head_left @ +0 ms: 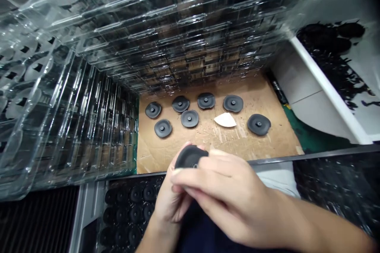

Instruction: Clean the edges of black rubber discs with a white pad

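Note:
A round black plastic part (189, 155) with a small raised hub is held up over the front edge of the cardboard. My left hand (171, 197) grips it from below and behind. Across its near side lies my right hand (228, 185), its fingers bent and closed at the part's rim; whether they hold anything else is hidden. Several like black discs lie apart on the cardboard sheet (208, 142), among them one at the right (259, 124) and one at the left (163, 128). A white pointed scrap (225, 119) sits between them.
Tall stacks of clear plastic trays stand behind (184, 43) and at the left (89, 126). To the right is a white-walled bin (326, 87) with black pieces beyond it. Below the table edge, a tray (127, 213) holds several black discs.

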`<state>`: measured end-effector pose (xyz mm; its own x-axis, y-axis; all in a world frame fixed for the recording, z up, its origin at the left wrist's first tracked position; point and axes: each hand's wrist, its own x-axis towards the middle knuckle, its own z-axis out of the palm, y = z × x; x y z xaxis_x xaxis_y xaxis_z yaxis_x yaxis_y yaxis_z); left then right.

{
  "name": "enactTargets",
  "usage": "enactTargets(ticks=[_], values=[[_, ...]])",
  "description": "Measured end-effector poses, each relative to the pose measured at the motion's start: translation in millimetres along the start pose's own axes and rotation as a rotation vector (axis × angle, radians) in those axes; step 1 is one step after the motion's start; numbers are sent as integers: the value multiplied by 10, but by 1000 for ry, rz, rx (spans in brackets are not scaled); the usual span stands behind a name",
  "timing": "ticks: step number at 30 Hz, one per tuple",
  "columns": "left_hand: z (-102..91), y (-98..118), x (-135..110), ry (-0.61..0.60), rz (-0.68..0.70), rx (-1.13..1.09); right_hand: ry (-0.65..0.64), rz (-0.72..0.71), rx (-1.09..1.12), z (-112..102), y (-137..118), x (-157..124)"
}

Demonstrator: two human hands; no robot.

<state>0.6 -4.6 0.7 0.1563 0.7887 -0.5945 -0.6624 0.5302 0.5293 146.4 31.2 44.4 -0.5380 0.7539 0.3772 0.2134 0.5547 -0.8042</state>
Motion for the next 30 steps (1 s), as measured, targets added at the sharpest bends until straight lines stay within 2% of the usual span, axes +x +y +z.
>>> enactTargets(ticks=[2, 3, 5, 6, 8, 10, 11, 12, 15, 18, 21, 23, 25, 27, 29, 30], values=[[-20, 29, -9, -43, 13, -14, -104, 110, 20, -80, -13, -99], [-29, 38, -13, -68, 19, -22, -111, 167, -26, -118, -19, -139], [-35, 40, -19, -95, -8, -23, -41, 207, -196, -166, -19, -159], [-33, 35, -23, -98, -29, -21, 4, 162, -281, -175, -9, -135], [-26, 23, -34, -110, -67, -25, 44, -48, -346, -172, 48, -33], [-29, 24, -54, -128, -86, -25, -1, -200, -254, -167, 153, 78], [-37, 32, -66, -144, -89, -31, -19, -200, -180, -167, 218, 111], [-49, 44, -80, -157, -97, -40, -13, -137, -120, -166, 286, 120], [-100, 88, -121, -178, -133, -96, 82, 225, -47, -120, 458, -22], [-134, 113, -143, -184, -154, -145, 20, 460, 24, 24, 559, -329], [-130, 117, -137, -204, -175, -158, -101, 507, 57, 176, 633, -596], [-109, 118, -125, -220, -174, -162, -112, 531, 36, 194, 667, -665], [-80, 114, -114, -231, -164, -162, -51, 573, -8, 115, 642, -632], [-55, 98, -106, -234, -159, -149, 72, 576, -52, -23, 519, -522], [-45, 62, -98, -237, -153, -127, 209, 474, -108, -145, 323, -375], [-48, 39, -93, -233, -145, -109, 239, 364, -141, -181, 221, -301]])
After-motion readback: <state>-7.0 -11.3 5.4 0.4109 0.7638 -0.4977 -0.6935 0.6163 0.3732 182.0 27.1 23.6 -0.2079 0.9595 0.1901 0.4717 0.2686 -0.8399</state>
